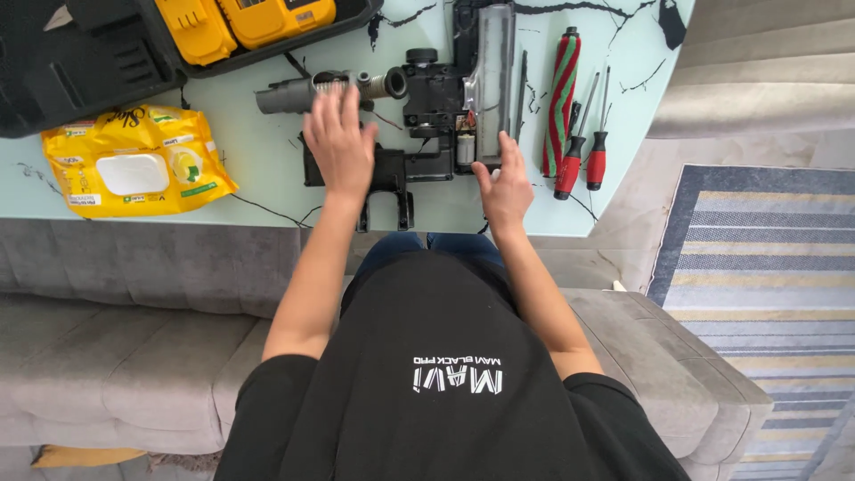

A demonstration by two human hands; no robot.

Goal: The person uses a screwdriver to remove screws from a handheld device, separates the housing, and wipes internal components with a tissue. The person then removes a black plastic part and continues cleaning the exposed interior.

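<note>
The left hand (341,147) hovers flat, fingers spread and its grip holding nothing, over the black plastic vacuum-head housing (392,174) that lies taken apart on the pale green glass tabletop (267,169), near its front edge, probably so the parts stay within reach. The right hand (505,187) is half open and empty too, fingertips just beside the grey translucent tube section (492,80), whose long axis runs away from the person. The red-and-green striped brush roller (561,98) and two red-handled screwdrivers (583,156) lie parallel to it.

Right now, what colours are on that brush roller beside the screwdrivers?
Red and green spiral stripes on the brush roller, seen in the head view.
</note>
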